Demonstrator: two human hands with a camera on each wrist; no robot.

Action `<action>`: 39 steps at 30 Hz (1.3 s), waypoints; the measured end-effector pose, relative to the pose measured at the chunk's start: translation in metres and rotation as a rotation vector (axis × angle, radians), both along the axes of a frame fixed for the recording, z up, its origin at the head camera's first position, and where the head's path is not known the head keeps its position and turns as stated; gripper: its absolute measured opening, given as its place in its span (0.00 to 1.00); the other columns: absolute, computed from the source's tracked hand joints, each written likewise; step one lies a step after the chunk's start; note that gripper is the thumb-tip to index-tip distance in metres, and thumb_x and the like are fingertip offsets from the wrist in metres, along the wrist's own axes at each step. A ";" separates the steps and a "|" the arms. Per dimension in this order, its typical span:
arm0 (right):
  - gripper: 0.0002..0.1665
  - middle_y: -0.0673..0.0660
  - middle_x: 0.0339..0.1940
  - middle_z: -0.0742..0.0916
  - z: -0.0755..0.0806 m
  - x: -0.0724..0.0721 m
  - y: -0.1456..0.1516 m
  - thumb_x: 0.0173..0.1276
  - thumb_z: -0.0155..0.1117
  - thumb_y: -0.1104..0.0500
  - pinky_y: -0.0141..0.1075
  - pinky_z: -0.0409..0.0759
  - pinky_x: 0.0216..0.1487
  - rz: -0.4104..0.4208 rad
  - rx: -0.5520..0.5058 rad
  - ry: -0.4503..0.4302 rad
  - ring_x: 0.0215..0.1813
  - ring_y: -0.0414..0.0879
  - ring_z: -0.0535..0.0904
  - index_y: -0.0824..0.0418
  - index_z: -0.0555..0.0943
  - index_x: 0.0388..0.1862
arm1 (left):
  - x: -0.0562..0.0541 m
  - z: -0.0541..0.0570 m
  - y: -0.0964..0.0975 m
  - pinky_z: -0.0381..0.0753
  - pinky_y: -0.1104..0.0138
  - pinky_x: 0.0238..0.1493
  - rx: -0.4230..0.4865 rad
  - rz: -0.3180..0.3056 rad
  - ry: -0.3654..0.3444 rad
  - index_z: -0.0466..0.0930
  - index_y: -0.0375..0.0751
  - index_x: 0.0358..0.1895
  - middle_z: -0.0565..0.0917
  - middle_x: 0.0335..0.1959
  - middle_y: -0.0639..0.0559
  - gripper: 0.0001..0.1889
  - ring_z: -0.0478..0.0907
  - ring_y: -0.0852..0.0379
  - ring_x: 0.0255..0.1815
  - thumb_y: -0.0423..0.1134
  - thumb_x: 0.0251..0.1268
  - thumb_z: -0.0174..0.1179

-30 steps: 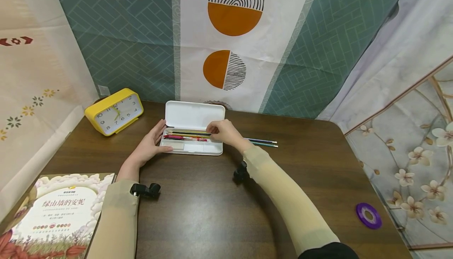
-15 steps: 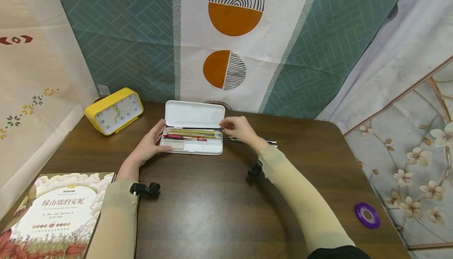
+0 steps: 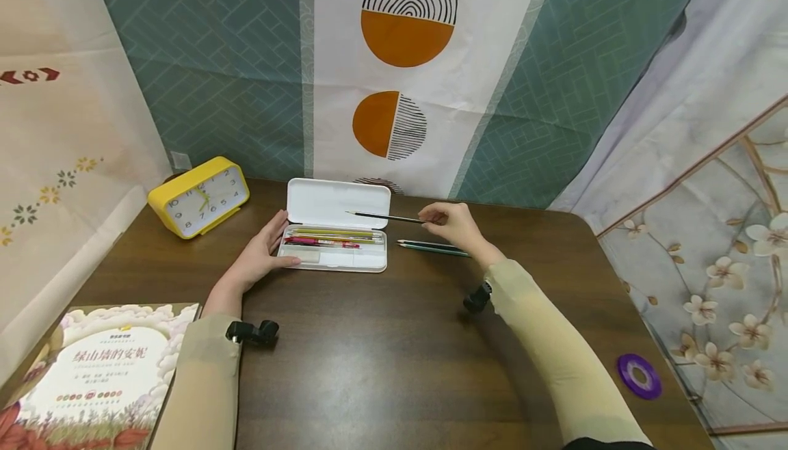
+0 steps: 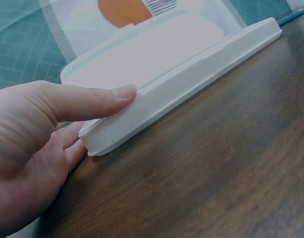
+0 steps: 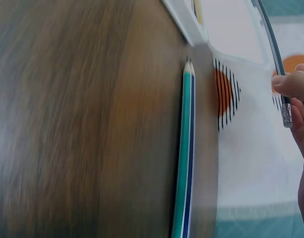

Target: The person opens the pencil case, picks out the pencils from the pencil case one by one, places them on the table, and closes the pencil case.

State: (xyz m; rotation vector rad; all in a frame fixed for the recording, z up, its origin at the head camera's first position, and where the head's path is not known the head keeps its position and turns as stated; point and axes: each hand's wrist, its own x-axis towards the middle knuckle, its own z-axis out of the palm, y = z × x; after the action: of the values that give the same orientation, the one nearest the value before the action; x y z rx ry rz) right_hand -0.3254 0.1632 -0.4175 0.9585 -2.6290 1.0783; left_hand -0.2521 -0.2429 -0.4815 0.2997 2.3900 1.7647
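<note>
Dark pencil up off bench, pinched near eraser end by our right hand's grip; sharpened tip points left, over open white pencil case. Our left hand's grip is spread around case's left end, thumb resting on front rim. Inside we see red pen, yellow pencils, pale block. Teal pencil and blue-striped one lying side by side, just right of case. Further out: yellow clock back left, book front left, purple ring way over right.
</note>
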 end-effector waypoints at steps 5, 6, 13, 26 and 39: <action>0.13 0.60 0.37 0.90 -0.006 0.002 0.024 0.59 0.70 0.70 0.34 0.85 0.39 -0.041 -0.014 -0.014 0.38 0.50 0.85 0.67 0.85 0.44 | 0.001 -0.004 -0.001 0.46 0.49 0.78 -0.008 0.007 -0.006 0.33 0.42 0.80 0.40 0.82 0.46 0.58 0.40 0.46 0.81 0.34 0.56 0.71; 0.13 0.60 0.37 0.90 -0.008 0.003 0.029 0.59 0.70 0.71 0.33 0.85 0.38 -0.049 -0.016 -0.015 0.38 0.50 0.86 0.68 0.85 0.44 | 0.002 -0.004 -0.001 0.46 0.49 0.78 -0.009 0.006 -0.006 0.32 0.42 0.80 0.40 0.82 0.46 0.58 0.40 0.46 0.81 0.34 0.56 0.71; 0.14 0.60 0.34 0.90 -0.019 0.010 0.056 0.59 0.71 0.70 0.30 0.84 0.38 -0.083 -0.001 -0.088 0.36 0.49 0.86 0.70 0.85 0.45 | 0.002 -0.006 -0.004 0.46 0.49 0.77 -0.010 0.012 -0.013 0.32 0.44 0.80 0.40 0.82 0.48 0.59 0.40 0.47 0.81 0.35 0.56 0.71; 0.14 0.63 0.36 0.90 -0.029 0.015 0.085 0.58 0.70 0.72 0.30 0.84 0.40 -0.064 0.019 -0.252 0.37 0.50 0.87 0.70 0.85 0.45 | 0.002 -0.004 -0.002 0.46 0.51 0.78 0.005 0.010 -0.011 0.32 0.44 0.80 0.40 0.82 0.48 0.58 0.40 0.47 0.81 0.34 0.56 0.71; 0.14 0.60 0.33 0.90 -0.032 0.017 0.095 0.57 0.73 0.68 0.27 0.82 0.35 -0.083 0.096 -0.326 0.34 0.44 0.86 0.67 0.86 0.44 | 0.001 -0.001 0.000 0.46 0.50 0.78 -0.003 0.005 -0.009 0.32 0.44 0.80 0.40 0.82 0.49 0.58 0.40 0.48 0.81 0.34 0.57 0.70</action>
State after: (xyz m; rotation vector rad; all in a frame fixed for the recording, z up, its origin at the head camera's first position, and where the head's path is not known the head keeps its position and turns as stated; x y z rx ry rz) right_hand -0.3086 0.2583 -0.4495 0.7349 -2.9745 1.1863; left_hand -0.2514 -0.2429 -0.4825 0.2847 2.3895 1.7609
